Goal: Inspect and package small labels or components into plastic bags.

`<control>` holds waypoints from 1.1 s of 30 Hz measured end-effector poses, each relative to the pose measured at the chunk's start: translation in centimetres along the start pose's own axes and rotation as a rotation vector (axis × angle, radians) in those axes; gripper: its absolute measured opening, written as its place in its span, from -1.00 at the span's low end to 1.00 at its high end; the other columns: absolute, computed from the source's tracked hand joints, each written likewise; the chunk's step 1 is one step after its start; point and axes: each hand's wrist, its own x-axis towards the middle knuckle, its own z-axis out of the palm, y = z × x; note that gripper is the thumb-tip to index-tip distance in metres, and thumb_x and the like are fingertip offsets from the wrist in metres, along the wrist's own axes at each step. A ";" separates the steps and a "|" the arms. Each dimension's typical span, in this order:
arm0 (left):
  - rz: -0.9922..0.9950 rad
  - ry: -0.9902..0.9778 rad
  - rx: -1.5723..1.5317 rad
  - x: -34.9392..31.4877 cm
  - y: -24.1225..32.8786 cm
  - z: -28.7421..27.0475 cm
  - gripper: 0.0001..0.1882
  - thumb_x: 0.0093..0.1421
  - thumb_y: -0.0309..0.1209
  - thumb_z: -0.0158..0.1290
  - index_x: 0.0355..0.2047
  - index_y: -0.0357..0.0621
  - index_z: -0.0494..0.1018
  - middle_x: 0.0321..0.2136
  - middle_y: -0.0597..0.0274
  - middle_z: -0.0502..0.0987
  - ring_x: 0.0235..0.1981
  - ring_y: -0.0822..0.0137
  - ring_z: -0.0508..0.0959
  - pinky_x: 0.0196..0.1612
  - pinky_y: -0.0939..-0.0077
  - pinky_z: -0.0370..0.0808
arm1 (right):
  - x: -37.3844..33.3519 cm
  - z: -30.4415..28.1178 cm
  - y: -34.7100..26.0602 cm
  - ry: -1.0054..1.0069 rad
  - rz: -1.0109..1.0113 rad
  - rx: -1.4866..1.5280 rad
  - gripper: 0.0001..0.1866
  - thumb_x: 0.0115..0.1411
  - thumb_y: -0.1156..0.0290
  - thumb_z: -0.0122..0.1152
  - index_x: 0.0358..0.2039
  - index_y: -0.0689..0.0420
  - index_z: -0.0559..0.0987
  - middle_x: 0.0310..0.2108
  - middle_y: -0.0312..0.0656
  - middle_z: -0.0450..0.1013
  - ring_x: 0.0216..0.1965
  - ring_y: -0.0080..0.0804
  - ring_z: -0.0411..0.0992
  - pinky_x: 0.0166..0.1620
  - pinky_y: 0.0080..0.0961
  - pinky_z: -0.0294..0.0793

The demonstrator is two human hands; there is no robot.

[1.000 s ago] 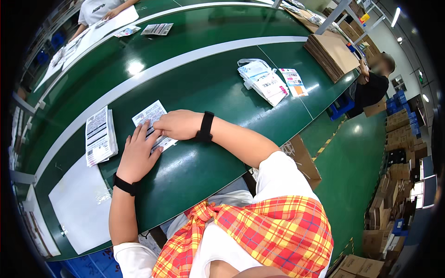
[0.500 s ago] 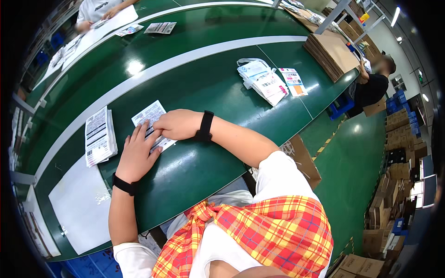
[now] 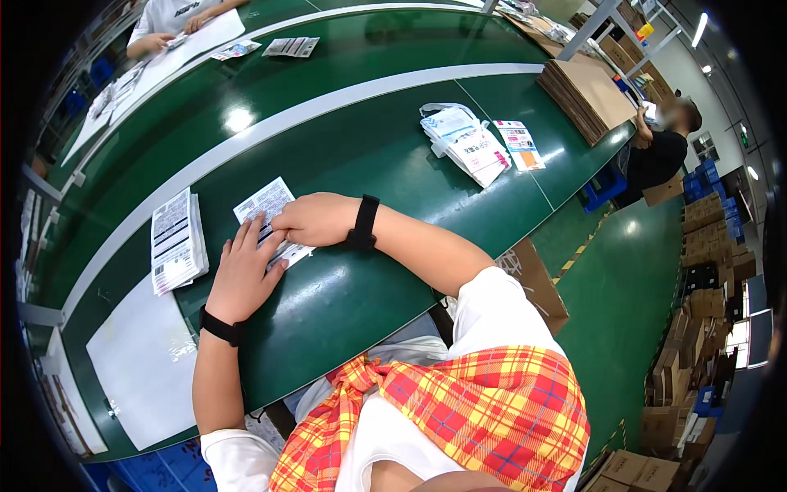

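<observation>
Packet (image 3: 264,198), flat, white and covered in small dark print, is lying on the glossy dark-green tabletop (image 3: 344,291), its middle partly hidden under both hands. The bare left hand (image 3: 243,275) is resting over it with fingers extended and slightly spread, pressing flat rather than grasping. The bare right hand (image 3: 316,220) is bending its fingers inward, their tips meeting the left fingers over the packet; whether they are pinching anything, I cannot tell. Just left of the hands, a thick stack of white printed packets (image 3: 176,239) is overlapping a large white sheet (image 3: 135,365). Well to the right, a loose bundle of white, pink-marked packets (image 3: 467,143) is lying just beside a single white-and-orange packet (image 3: 519,146). Beyond these, a pile of flat brown cardboard (image 3: 589,97) is standing near the table's end.
</observation>
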 end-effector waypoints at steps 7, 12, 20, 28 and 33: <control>-0.034 0.029 0.035 -1.0 -0.7 0.2 -0.49 0.28 -0.19 0.04 0.24 0.15 0.30 0.36 -0.06 0.14 0.37 -0.12 0.14 0.29 -0.23 0.17 | 0.8 0.2 -0.7 -0.029 -0.037 -0.018 -0.81 0.21 0.35 0.04 -0.26 0.09 0.59 -0.26 -0.03 0.57 -0.17 0.02 0.51 -0.10 -0.10 0.47; 0.036 0.061 0.024 -0.2 -1.0 1.2 -0.49 0.29 -0.16 0.02 0.25 0.20 0.30 0.35 -0.10 0.16 0.36 -0.14 0.16 0.29 -0.21 0.18 | -0.4 0.2 -0.3 0.014 -0.010 -0.024 -0.85 0.18 0.39 0.03 -0.31 0.12 0.55 -0.31 -0.02 0.52 -0.19 0.04 0.48 -0.11 -0.08 0.43; 0.030 0.075 -0.006 -0.7 -1.1 1.2 -0.50 0.31 -0.15 0.00 0.25 0.19 0.30 0.35 -0.10 0.15 0.37 -0.17 0.15 0.29 -0.24 0.17 | 0.1 0.5 -0.3 0.012 -0.039 -0.033 -0.85 0.20 0.43 0.00 -0.28 0.16 0.51 -0.30 -0.04 0.49 -0.16 0.01 0.44 -0.09 -0.11 0.41; 0.053 0.076 -0.027 -0.6 -1.2 1.5 -0.48 0.31 -0.14 0.00 0.27 0.15 0.29 0.36 -0.14 0.13 0.37 -0.19 0.12 0.27 -0.30 0.18 | 0.0 0.3 -0.5 -0.006 -0.033 -0.025 -0.80 0.24 0.37 -0.02 -0.22 0.13 0.54 -0.24 -0.06 0.52 -0.13 -0.02 0.46 -0.03 -0.11 0.44; 0.045 0.053 -0.018 -0.8 -1.2 1.4 -0.45 0.32 -0.13 0.00 0.29 0.12 0.26 0.36 -0.13 0.12 0.39 -0.16 0.10 0.28 -0.27 0.18 | -0.1 -0.2 -1.1 -0.046 -0.054 -0.039 -0.83 0.26 0.40 -0.01 -0.24 0.17 0.51 -0.22 -0.06 0.52 -0.12 -0.02 0.45 -0.03 -0.14 0.42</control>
